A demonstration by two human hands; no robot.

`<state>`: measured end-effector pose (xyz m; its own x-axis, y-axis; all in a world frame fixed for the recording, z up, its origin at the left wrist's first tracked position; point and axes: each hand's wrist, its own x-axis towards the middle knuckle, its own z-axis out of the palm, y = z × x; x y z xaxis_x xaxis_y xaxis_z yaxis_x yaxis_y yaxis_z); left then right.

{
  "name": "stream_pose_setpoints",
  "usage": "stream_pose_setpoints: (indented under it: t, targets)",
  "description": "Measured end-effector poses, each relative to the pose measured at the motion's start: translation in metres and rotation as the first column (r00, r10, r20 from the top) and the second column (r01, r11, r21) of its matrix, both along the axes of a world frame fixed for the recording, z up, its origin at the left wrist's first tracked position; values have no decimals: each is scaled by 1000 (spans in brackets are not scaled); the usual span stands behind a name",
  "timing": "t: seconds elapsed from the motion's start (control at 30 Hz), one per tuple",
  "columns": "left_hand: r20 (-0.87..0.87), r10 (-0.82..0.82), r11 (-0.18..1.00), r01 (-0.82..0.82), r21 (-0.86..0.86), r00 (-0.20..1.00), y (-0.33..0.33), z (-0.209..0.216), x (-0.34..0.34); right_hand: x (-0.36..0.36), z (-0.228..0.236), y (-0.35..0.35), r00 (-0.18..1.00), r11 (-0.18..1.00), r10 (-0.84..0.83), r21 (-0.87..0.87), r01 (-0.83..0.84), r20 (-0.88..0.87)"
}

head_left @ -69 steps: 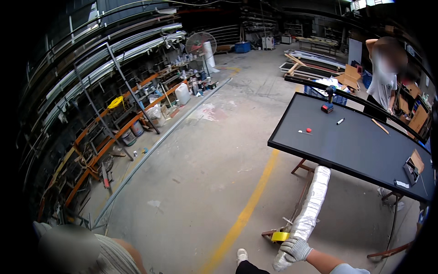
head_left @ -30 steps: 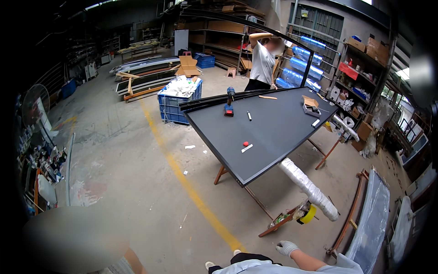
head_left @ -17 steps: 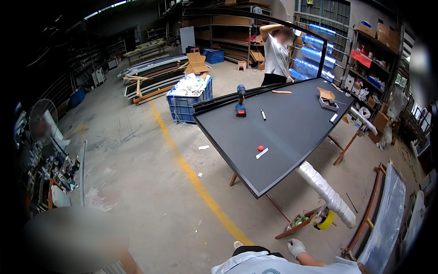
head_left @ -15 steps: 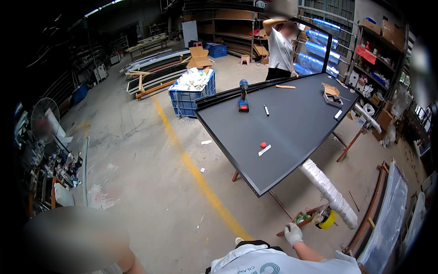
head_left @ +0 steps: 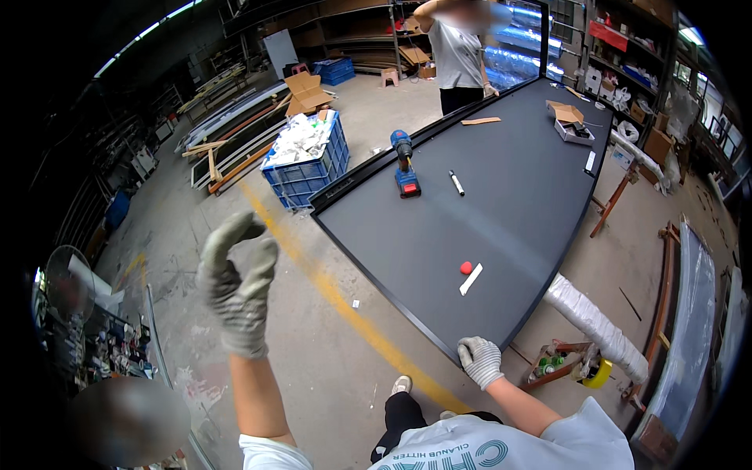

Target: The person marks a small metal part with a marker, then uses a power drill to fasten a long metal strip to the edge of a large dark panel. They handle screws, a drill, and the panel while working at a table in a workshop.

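Observation:
My left hand [head_left: 239,286], in a pale work glove, is raised over the floor at the left, its curved fingers apart from the thumb with nothing between them. The large dark grey panel [head_left: 407,243] with a black frame lies flat on supports before me. At its nearest corner my right hand [head_left: 479,362], also gloved, curls its fingers over the frame edge. On the panel rest a blue cordless drill [head_left: 404,166], a marker [head_left: 457,183], a small red ball-like piece [head_left: 466,268] and a white strip [head_left: 471,280]. The underside of my right hand's grip is hidden.
A person [head_left: 458,63] stands beyond the panel, next to an upright black frame [head_left: 544,39]. A blue crate [head_left: 308,172] with white scraps stands at the panel's left. Below the right side are a plastic-wrapped roll [head_left: 595,325] and a yellow tape roll [head_left: 599,374]. An opened carton [head_left: 572,125] lies on the panel.
My left hand has come up into view. My right hand has moved from beside the low rack to the panel's near corner. The view has shifted, and the panel appears closer.

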<state>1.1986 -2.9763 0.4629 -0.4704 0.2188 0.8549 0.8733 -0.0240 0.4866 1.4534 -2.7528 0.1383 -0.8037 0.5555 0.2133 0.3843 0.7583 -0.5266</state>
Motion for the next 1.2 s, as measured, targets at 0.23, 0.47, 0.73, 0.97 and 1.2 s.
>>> stream_pose_setpoints:
  t: [0.23, 0.47, 0.73, 0.97, 1.2]
  targets:
    - [719, 10, 828, 397, -396, 695, 194, -240, -240, -13, -1, -23, 994, 993, -105, 50, 104, 10]
    - [685, 59, 854, 318, -411, 727, 368, -311, -323, -28, 21, -18, 988, 990, -134, 50, 130, 72]
    - [658, -750, 642, 322, 696, 73, 453, -404, -429, -29, 21, -13, 980, 993, -122, 13, 121, 154]
    - [715, -410, 839, 541, 52, 566, 377, -337, -276, -11, 24, -9, 984, 988, -147, -35, 152, 104]
    - [742, -616, 323, 775, 544, -264, 259, -213, -53, 18, 32, -6, 976, 963, -44, -270, -15, -213]
